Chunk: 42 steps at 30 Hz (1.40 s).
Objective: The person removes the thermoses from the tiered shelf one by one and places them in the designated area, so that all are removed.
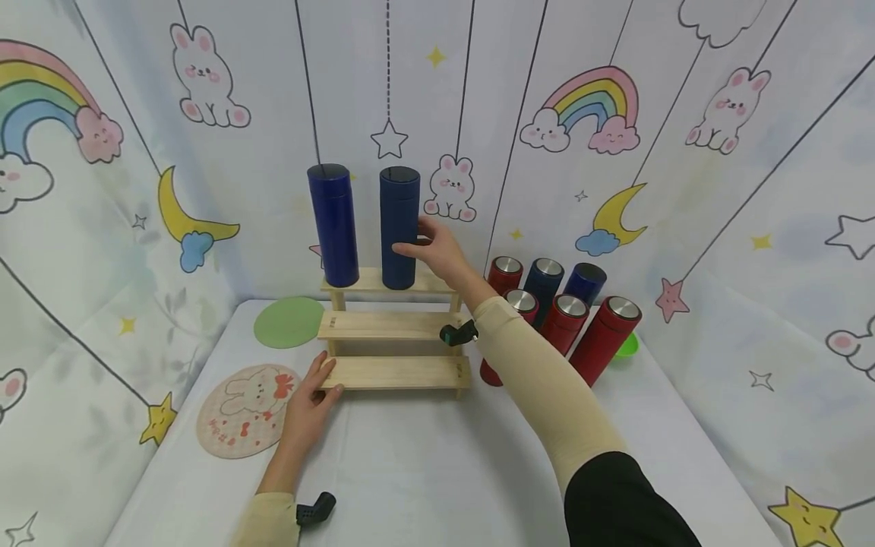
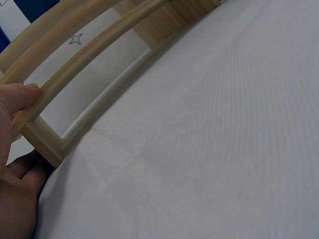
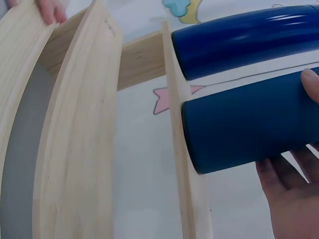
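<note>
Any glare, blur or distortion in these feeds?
Head view: evenly lit, sharp, backdrop lines bowed by the wide lens. Left wrist view: left hand soft, wooden rack curved. Right wrist view: glare streak on the far blue flask.

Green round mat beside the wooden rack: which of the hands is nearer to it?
Left. The left hand holds the rack's bottom-left corner, just below the green mat. The right hand grips a dark blue bottle on the top step, farther away.

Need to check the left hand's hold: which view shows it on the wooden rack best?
Head view: the left hand holds the wooden rack at its lowest step's left end. Left wrist view shows only fingertips; right wrist view a sliver.
</note>
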{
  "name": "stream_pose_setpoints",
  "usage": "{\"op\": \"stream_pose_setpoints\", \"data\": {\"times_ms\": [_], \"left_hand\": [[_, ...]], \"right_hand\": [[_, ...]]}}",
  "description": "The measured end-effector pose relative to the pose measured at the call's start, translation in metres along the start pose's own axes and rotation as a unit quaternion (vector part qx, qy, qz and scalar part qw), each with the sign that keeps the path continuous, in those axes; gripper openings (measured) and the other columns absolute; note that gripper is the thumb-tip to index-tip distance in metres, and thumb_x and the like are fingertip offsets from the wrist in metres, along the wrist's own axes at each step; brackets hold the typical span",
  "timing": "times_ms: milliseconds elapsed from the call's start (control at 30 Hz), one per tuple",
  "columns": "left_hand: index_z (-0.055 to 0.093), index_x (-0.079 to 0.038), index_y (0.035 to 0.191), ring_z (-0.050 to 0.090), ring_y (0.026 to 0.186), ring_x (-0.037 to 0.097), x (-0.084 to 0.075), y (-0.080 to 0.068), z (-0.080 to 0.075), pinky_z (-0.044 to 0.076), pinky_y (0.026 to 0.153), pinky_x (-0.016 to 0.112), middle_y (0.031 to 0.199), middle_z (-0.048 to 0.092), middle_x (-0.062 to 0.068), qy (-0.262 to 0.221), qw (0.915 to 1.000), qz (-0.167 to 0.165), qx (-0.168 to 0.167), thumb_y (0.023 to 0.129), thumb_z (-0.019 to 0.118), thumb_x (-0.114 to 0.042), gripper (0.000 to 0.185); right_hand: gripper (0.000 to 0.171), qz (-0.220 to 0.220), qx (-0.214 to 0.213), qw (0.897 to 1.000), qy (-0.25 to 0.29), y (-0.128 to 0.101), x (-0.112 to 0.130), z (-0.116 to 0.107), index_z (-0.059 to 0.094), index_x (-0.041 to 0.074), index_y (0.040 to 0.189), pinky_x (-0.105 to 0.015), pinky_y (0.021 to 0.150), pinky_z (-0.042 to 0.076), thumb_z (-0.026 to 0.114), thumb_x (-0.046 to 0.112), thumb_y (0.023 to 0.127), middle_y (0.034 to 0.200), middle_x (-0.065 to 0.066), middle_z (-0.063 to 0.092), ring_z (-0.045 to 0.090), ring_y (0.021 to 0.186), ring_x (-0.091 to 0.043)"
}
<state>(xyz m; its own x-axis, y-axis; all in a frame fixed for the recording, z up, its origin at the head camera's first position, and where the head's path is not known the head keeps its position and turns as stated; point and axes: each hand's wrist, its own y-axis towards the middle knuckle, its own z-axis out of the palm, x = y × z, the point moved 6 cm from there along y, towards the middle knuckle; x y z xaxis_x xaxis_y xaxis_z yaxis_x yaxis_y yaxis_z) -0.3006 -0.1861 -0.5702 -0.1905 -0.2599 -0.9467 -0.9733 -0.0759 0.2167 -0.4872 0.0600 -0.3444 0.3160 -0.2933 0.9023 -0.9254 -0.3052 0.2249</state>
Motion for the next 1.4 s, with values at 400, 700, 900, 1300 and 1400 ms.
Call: {"op": "stream_pose_setpoints", "data": {"times_ms": [400, 700, 900, 1300, 1400], "left_hand": [[0.05, -0.002, 0.161, 0.027, 0.161, 0.032, 0.0, 0.001, 0.002, 0.031, 0.108, 0.004, 0.177, 0.028, 0.01, 0.019, 0.9998, -0.005, 0.0, 0.108, 0.069, -0.008, 0.057], [0.05, -0.001, 0.161, 0.027, 0.161, 0.032, 0.001, 0.002, 0.001, 0.031, 0.108, 0.005, 0.177, 0.028, 0.011, 0.015, 0.9999, -0.005, 0.002, 0.108, 0.07, -0.009, 0.058], [0.049, -0.001, 0.161, 0.026, 0.161, 0.032, 0.001, 0.001, 0.003, 0.03, 0.109, 0.005, 0.177, 0.027, 0.012, 0.004, 1.0, 0.002, 0.003, 0.108, 0.069, -0.007, 0.058], [0.048, 0.004, 0.16, 0.025, 0.161, 0.038, -0.003, 0.0, 0.003, 0.03, 0.108, 0.004, 0.176, 0.026, 0.018, 0.001, 0.9997, 0.024, 0.0, 0.107, 0.069, -0.004, 0.058], [0.049, 0.005, 0.159, 0.026, 0.16, 0.039, -0.004, -0.001, 0.002, 0.03, 0.107, 0.003, 0.176, 0.027, 0.019, 0.006, 0.9996, 0.026, -0.005, 0.106, 0.069, -0.004, 0.058]], "right_hand": [[0.079, 0.004, -0.014, 1.0, 0.008, -0.007, 0.001, -0.004, 0.052, 0.016, 0.16, -0.046, 0.115, 0.05, 0.089, 0.038, 0.094, 0.15, -0.005, 0.063, 0.061, 0.135, -0.024], [0.076, -0.015, -0.028, 0.999, 0.011, -0.02, 0.007, -0.012, 0.056, 0.017, 0.158, -0.047, 0.111, 0.053, 0.09, 0.036, 0.093, 0.146, -0.005, 0.066, 0.065, 0.131, -0.026], [0.072, -0.03, -0.022, 0.998, 0.04, -0.036, 0.01, -0.018, 0.058, 0.019, 0.156, -0.048, 0.111, 0.053, 0.089, 0.032, 0.093, 0.142, -0.004, 0.068, 0.066, 0.129, -0.026], [0.071, -0.051, 0.007, 0.997, 0.062, -0.08, 0.025, -0.027, 0.058, 0.02, 0.156, -0.05, 0.11, 0.054, 0.089, 0.027, 0.092, 0.145, -0.003, 0.067, 0.066, 0.131, -0.027], [0.072, -0.056, 0.012, 0.996, 0.066, -0.09, 0.027, -0.028, 0.057, 0.019, 0.157, -0.05, 0.11, 0.054, 0.089, 0.025, 0.093, 0.146, -0.004, 0.067, 0.066, 0.131, -0.028]]}}
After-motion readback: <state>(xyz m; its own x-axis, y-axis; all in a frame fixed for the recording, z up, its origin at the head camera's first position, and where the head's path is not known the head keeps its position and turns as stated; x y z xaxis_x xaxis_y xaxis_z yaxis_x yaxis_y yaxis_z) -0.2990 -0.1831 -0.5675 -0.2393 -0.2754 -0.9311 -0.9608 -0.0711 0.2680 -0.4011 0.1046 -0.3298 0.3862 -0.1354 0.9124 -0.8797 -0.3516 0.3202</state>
